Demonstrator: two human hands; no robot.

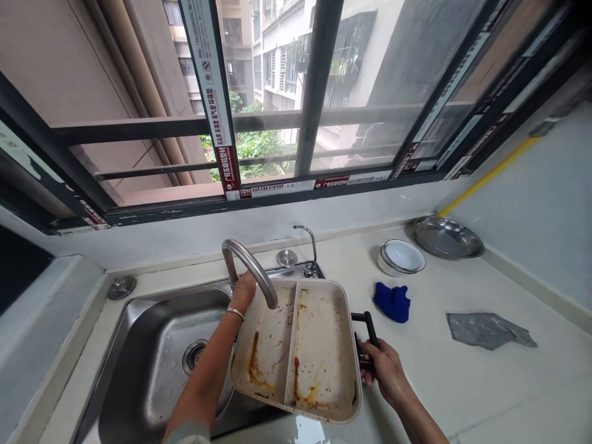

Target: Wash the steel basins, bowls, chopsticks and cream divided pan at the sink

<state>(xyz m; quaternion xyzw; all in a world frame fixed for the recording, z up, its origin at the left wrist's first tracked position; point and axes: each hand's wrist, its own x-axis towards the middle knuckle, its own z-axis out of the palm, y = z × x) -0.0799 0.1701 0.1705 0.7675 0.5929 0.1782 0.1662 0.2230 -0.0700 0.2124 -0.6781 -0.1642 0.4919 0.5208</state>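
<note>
The left hand (245,290) stretches far forward — the right hand (385,371) nearer, fingers curled.

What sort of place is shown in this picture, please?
Probably a home kitchen: it has a sink, bowls and a divided pan with brown and orange stains.

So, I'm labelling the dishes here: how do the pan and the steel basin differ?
The pan is cream, rectangular and split by a divider; the basin is silvery, rounded and undivided.
The pan is streaked with brown and orange residue; no such streaks show in the basin.
The pan is held by its handle in the right hand; the basin rests on the counter.
Both are open-topped and shallow.
</note>
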